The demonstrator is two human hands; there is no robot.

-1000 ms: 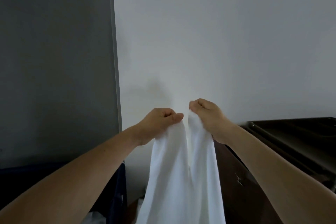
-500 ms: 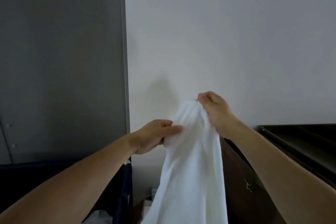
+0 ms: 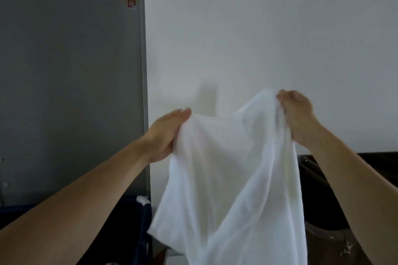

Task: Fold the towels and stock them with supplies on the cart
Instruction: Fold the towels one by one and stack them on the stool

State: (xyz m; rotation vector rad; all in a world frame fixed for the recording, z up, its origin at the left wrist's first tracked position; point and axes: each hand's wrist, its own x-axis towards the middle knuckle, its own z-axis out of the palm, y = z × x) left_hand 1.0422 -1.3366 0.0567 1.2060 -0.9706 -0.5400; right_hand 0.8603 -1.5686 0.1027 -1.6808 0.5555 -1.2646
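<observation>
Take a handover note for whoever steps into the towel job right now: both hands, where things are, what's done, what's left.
Left hand: grips the white towel by its upper edge.
Right hand: pinches the bunched top, higher than the left.
The towel hangs spread between them, unfolded. The dark cart is at right, partly hidden.
Done: no fold yet.
Left: fold, stock the cart; supplies not in view.

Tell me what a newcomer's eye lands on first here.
A large white cloth towel hangs mid-frame, stretched between the two hands. The left hand grips its edge lower at centre-left, and the right hand pinches a bunched part higher at right. Behind it, a flat grey panel fills the left and a plain white wall the rest.
</observation>
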